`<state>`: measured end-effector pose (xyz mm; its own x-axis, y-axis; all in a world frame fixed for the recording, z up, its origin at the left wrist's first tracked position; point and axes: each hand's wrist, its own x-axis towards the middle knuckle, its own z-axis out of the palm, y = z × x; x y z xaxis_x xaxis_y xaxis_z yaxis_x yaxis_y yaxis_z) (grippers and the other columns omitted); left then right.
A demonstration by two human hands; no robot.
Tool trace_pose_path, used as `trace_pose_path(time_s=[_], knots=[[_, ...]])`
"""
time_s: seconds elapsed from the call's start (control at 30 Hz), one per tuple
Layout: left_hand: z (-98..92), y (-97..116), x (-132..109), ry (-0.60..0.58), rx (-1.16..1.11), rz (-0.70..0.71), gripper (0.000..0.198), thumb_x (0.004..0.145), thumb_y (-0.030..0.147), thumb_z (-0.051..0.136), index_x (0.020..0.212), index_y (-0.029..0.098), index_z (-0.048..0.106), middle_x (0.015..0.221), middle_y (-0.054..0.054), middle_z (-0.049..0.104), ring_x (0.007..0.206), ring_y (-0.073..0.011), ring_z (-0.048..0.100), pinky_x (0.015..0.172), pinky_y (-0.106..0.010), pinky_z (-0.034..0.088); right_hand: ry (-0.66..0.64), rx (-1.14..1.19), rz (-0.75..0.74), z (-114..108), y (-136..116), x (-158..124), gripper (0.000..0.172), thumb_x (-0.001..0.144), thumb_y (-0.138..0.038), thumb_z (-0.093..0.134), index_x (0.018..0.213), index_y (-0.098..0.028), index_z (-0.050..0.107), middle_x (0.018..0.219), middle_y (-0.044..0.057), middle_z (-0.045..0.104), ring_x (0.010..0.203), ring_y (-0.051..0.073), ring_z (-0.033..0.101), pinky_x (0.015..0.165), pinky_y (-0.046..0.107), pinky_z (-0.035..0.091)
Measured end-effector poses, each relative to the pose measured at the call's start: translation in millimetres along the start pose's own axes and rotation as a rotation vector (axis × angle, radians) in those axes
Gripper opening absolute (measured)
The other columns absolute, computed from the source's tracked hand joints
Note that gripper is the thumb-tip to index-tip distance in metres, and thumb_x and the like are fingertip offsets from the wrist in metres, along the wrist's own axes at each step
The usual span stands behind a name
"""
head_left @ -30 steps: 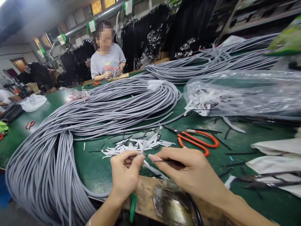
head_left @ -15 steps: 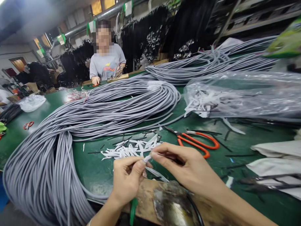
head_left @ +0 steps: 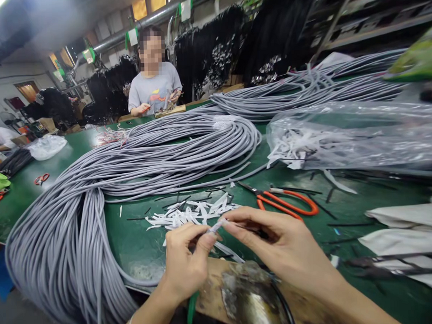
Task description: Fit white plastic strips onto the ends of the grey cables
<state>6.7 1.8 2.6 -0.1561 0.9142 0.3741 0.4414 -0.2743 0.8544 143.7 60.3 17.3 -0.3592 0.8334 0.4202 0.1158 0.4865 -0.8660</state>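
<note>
My left hand (head_left: pixel 186 260) and my right hand (head_left: pixel 279 247) meet over the near edge of the green table (head_left: pixel 133 240). Both pinch a thin white strip (head_left: pixel 218 225) between thumb and fingertips. The left fingers are curled shut around the end of a grey cable, mostly hidden by the hand. A small heap of white strips (head_left: pixel 193 214) lies just beyond my fingers. Orange-handled scissors (head_left: pixel 284 202) lie to the right of that heap.
A big bundle of grey cables (head_left: pixel 106 184) loops across the left and middle of the table. A clear plastic bag of white scraps (head_left: pixel 342 138) sits at right. A worn wooden block (head_left: pixel 242 293) lies under my wrists. A co-worker (head_left: pixel 155 88) works at the far side.
My hands have shifted slightly right and closer together on the strip. The co-worker across the table has lifted both hands.
</note>
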Motion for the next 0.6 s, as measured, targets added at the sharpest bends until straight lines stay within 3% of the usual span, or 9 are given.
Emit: trace_pose_path(time_s=[0.1,0.3,0.47,0.6], knots=[[0.2,-0.2,0.0,-0.024,-0.071,-0.053,0.041,0.087,0.041,0.046,0.071,0.012,0.070,0.055,-0.004,0.057,0.050,-0.0125,0.047,0.047,-0.022,0.034,0.020,-0.022,-0.025,0.8,1.4,-1.3,0.017,0.074,-0.034,0.060,0.071,-0.018,0.067,0.066,0.005,0.069,0.054,0.016,0.063,0.048,0.023,0.052],[1.2,0.6,0.5,-0.028,-0.100,-0.094,0.044,0.085,0.045,0.047,0.069,0.011,0.070,0.053,-0.003,0.055,0.049,-0.0118,0.046,0.046,-0.021,0.034,-0.021,-0.077,-0.037,0.1,-2.1,-0.5,0.015,0.073,-0.024,0.055,0.066,-0.018,0.066,0.056,0.003,0.065,0.044,0.013,0.055,0.037,0.020,0.042],[0.8,0.2,1.0,-0.028,-0.157,-0.135,0.043,0.083,0.046,0.050,0.068,0.010,0.069,0.052,-0.002,0.052,0.047,-0.0106,0.043,0.045,-0.021,0.032,-0.047,-0.128,-0.027,0.8,-3.4,0.0,0.015,0.068,-0.019,0.050,0.063,-0.018,0.064,0.053,0.001,0.062,0.041,0.011,0.051,0.037,0.019,0.039],[0.6,-0.4,0.8,-0.009,-0.214,-0.175,0.040,0.081,0.045,0.053,0.070,0.010,0.070,0.052,-0.002,0.052,0.045,-0.0101,0.042,0.043,-0.020,0.032,-0.078,-0.174,-0.062,1.8,-5.3,0.9,0.016,0.068,-0.018,0.047,0.057,-0.018,0.059,0.046,-0.001,0.054,0.038,0.009,0.043,0.035,0.019,0.034]])
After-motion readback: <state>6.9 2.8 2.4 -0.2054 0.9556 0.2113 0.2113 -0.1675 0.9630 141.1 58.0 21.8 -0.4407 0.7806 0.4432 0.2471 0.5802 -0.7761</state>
